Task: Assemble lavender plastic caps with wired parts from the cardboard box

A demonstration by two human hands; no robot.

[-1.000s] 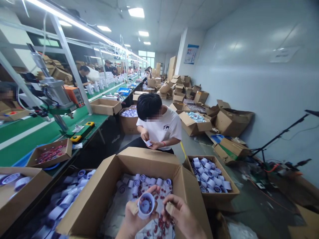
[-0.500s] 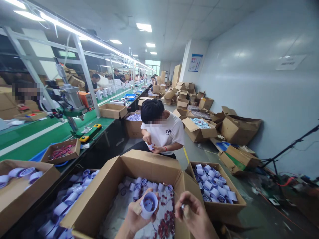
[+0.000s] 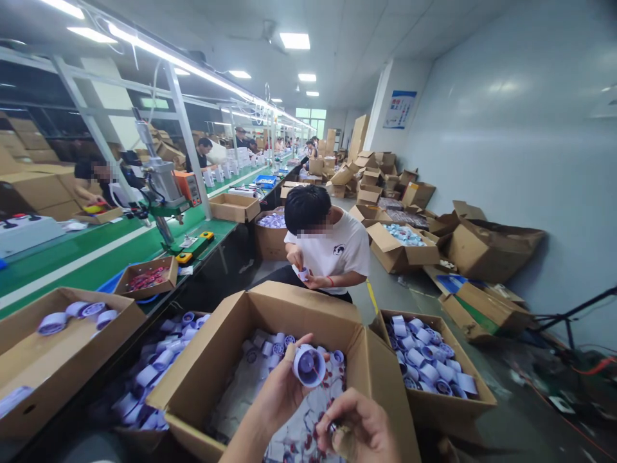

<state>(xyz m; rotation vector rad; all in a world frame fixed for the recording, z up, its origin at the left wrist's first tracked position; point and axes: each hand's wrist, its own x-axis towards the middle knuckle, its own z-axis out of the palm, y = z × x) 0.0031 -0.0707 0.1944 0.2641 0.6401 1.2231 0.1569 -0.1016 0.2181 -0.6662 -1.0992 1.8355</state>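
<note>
Over the open cardboard box [image 3: 195, 363], my left hand [image 3: 277, 399] is wrapped round a lavender plastic cup-shaped housing [image 3: 308, 381]. Its open end faces me, and a thin reddish strand shows inside. My right hand [image 3: 366, 421] is just below and to the right, thumb and fingers pinched on a small shiny metal part [image 3: 333, 426], whose exact kind I cannot make out. Under my hands, the box holds more lavender housings [image 3: 278, 349] at its far side and small dark red parts with wires [image 3: 308, 442] on a pale sheet.
A person in a white shirt [image 3: 340, 247] sits across the box, handling a similar housing. Boxes of housings stand at right [image 3: 429, 357] and left [image 3: 72, 379]. A press [image 3: 166, 186] stands on the green bench at left; cartons [image 3: 491, 257] are piled at right.
The view has swung slightly left. My left hand has tilted the housing, so its opening and the strand inside show differently. My right hand has come lower, still pinching the metal part.
</note>
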